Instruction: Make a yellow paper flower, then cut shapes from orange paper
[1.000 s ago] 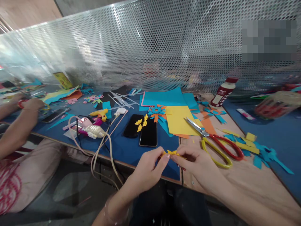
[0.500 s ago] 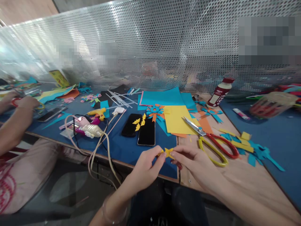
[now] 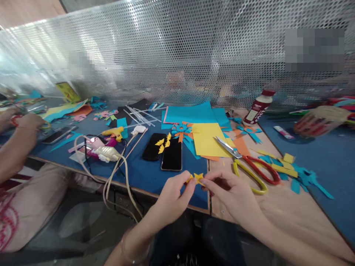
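Pinching a small yellow paper shape (image 3: 197, 178) at both ends, held it in the air just above the near edge of the bench (image 3: 144, 173). Had the left hand (image 3: 173, 201) clamped on its left tip with thumb and forefinger, and the right hand (image 3: 233, 192) closed the same way on its right tip. Saw the scissors (image 3: 249, 168) with red and yellow handles lying just beyond the right hand, blades resting on the corner of a yellow sheet (image 3: 206, 140). Noted two dark phones (image 3: 172, 155) side by side just beyond the left hand, with yellow paper bits (image 3: 163, 144) lying across them. Found teal sheets (image 3: 191, 112) behind the yellow one, a glue gun (image 3: 115, 133) further left among cables, and a white bottle (image 3: 256, 107) at the back right. Glimpsed a co-worker's hand (image 3: 27, 122) at the far left, well apart.
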`<state>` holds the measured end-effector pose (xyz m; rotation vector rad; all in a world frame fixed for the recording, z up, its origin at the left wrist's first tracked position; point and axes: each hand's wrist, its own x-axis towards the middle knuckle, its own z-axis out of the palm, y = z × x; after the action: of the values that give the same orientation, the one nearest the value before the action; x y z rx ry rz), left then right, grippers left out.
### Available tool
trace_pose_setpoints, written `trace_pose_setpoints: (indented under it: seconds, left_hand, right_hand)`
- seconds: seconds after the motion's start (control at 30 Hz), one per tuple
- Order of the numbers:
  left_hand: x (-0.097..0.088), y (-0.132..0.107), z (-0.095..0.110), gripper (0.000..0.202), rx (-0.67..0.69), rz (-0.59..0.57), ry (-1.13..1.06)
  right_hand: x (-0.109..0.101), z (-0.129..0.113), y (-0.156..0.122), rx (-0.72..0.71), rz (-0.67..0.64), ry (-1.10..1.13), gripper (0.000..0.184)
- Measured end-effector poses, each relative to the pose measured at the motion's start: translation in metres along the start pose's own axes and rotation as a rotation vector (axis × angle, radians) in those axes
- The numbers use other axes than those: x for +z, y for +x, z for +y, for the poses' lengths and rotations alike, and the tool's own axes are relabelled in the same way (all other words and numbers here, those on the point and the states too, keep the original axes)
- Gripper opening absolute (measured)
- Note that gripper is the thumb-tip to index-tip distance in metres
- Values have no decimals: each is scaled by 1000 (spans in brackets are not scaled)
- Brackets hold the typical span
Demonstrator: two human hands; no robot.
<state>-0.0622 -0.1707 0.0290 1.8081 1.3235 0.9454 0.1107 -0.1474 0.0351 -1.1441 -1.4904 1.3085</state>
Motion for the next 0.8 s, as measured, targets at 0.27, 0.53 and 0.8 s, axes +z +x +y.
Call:
trace_pose_setpoints:
  seconds: [0.27, 0.53, 0.8]
  left_hand:
    - [2, 0, -1, 31, 23, 7, 63]
    - [1, 3, -4, 29, 61, 11, 45]
    - [1, 5, -7, 17, 224, 86, 26]
  right_hand:
    - [2, 6, 0, -50, 15, -36, 18]
    - [1, 1, -4, -258, 73, -154, 8]
    - [-3, 5, -7, -467, 101, -261, 10]
